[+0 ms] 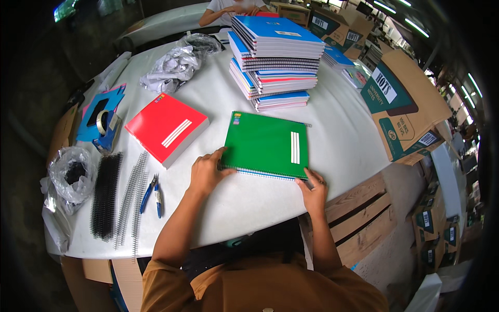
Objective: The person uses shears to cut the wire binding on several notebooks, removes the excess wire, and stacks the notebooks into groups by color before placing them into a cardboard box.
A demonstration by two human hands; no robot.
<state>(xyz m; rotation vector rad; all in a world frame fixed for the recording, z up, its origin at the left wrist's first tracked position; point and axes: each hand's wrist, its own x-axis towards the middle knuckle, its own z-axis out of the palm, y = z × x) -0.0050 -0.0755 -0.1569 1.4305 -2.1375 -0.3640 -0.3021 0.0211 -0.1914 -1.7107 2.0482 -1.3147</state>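
A green spiral notebook (265, 143) lies flat on the table in front of me, with a blue edge showing beneath its near side. My left hand (206, 170) grips its near left corner, fingers at the left edge and thumb along the spiral side. At the near right corner, my right hand (313, 188) holds on with thumb below the edge and fingers on the cover. To the left lies a thick red stack of notebooks or covers (166, 127). Blue-handled pliers (152, 196), loose silver spiral wires (130, 200) and black spiral coils (106, 197) lie nearer my left arm.
A tall notebook stack (275, 62) stands beyond the green one. Crumpled plastic (174, 67), a tape dispenser (105, 130) and a plastic bag (71, 177) sit leftward. An open cardboard box (405, 99) stands right, above a wooden pallet (358, 208). Another person (234, 10) is across the table.
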